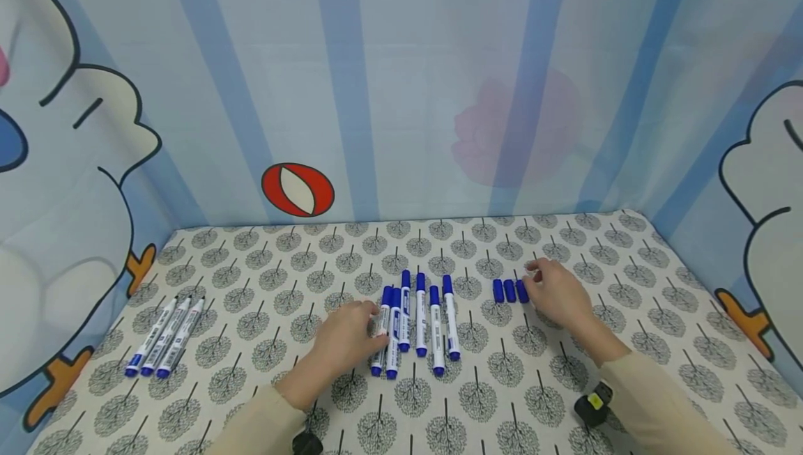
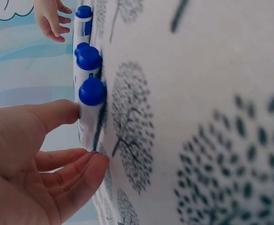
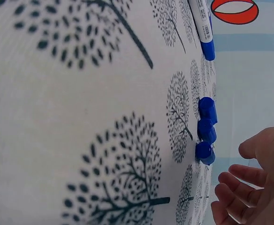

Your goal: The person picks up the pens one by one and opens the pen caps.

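Observation:
My left hand (image 1: 348, 336) is at the leftmost of several white markers with blue caps (image 1: 385, 296). In the left wrist view, the thumb (image 2: 64, 115) is right at the side of the nearest marker (image 2: 89, 124), and the loosely bent fingers lie past its far part. That marker lies on the cloth. My right hand (image 1: 560, 291) hovers just right of three blue caps (image 1: 510, 291) standing side by side. The right wrist view shows its relaxed fingers (image 3: 233, 199) apart from the caps, holding nothing.
Three capless markers (image 1: 166, 336) lie parallel at the left, dark tips pointing away. A tree-patterned cloth (image 1: 477, 399) covers the table. A striped cartoon backdrop (image 1: 408, 93) rises behind and at both sides.

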